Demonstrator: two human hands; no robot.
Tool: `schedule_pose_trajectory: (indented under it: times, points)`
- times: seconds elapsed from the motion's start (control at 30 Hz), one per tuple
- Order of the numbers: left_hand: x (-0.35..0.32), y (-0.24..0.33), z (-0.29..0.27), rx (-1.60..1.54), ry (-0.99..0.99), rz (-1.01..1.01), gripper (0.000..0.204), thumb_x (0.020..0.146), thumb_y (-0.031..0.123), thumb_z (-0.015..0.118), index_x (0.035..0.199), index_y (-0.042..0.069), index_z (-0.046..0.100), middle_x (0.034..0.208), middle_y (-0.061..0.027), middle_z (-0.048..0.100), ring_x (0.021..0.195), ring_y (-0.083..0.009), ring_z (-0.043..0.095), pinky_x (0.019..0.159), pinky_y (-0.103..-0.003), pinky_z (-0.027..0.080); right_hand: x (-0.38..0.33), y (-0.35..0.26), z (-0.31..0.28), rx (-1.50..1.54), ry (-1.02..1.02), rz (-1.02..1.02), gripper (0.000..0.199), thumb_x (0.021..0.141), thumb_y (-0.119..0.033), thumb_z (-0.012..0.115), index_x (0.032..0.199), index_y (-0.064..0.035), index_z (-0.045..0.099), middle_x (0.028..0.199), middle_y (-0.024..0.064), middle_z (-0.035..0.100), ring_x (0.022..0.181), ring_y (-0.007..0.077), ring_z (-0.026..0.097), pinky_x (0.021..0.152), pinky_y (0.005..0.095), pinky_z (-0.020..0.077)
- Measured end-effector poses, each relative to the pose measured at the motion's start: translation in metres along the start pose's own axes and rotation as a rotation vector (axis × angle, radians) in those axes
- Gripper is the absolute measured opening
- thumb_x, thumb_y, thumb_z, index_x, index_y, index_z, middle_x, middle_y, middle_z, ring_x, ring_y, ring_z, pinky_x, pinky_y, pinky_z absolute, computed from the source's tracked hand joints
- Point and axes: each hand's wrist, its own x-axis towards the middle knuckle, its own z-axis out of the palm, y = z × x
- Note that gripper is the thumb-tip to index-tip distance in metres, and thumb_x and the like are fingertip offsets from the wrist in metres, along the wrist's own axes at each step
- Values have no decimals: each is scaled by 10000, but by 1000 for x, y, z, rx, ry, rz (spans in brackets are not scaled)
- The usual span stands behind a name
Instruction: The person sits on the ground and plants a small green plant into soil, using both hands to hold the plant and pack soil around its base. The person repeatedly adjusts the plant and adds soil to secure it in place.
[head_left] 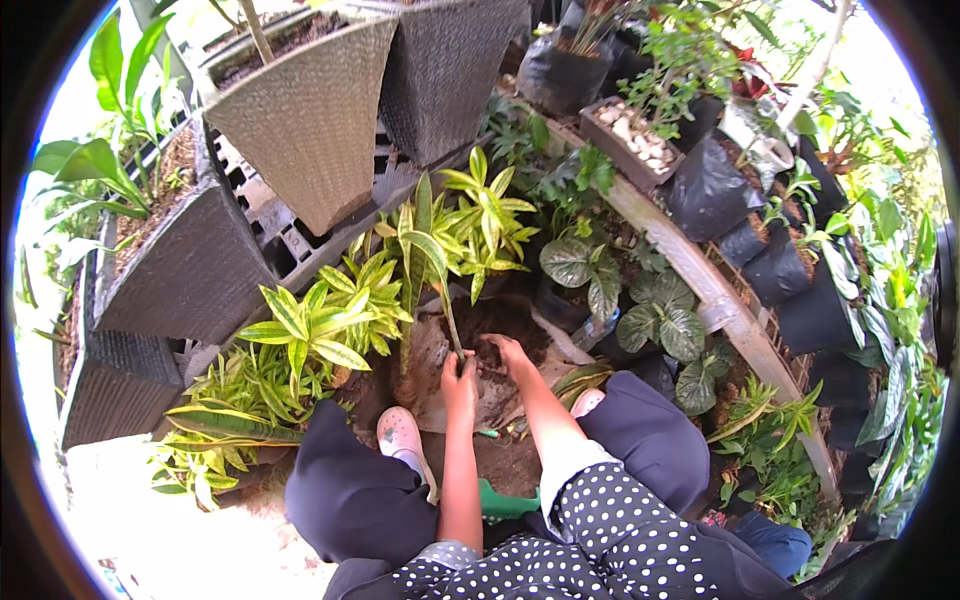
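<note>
My left hand (pixel 460 382) is closed around the thin stem of a small green-leaved plant (pixel 430 250) and holds it upright over dark soil (pixel 500 325). Just to its right, my right hand (pixel 508 355) presses palm-down into the soil at the stem's base, fingers spread. Both forearms come up from between my knees, which are in dark trousers. A green tool handle (pixel 505 500) lies on the ground below my arms.
Yellow-green striped plants (pixel 320 320) crowd the left. Large woven grey planters (pixel 310 110) stand behind them. Round-leaved plants (pixel 660 320) and a row of black grow bags (pixel 790 270) line a curved wooden edge (pixel 700 270) on the right. My pale shoe (pixel 400 435) rests near the soil.
</note>
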Motion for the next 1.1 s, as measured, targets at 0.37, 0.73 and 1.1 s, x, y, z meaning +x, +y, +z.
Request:
schedule_pose_trajectory:
  times: [0.37,0.73,1.1]
  points:
    - [-51,77,34,-230,-156,120,60,863,60,561,922,50,564,717,-38,580,629,-110,555,584,-231,440,-95,-82,7,72,-61,-194,335,760,-98,660,1065,-76,524,897,83,587,663,238,575,662,380,507]
    - [-94,204,48,-23,-389,224,108,882,93,515,967,35,546,750,-46,599,649,-108,545,588,-230,417,-150,-130,15,-137,-216,-146,388,823,-165,624,1181,-85,501,955,62,600,790,203,563,816,535,443]
    - [-94,308,4,115,-585,100,122,869,134,543,947,42,564,778,-46,589,735,-138,592,669,-276,503,-222,-188,43,-452,-168,-270,193,771,-94,718,929,-34,623,783,41,634,680,136,614,573,262,493]
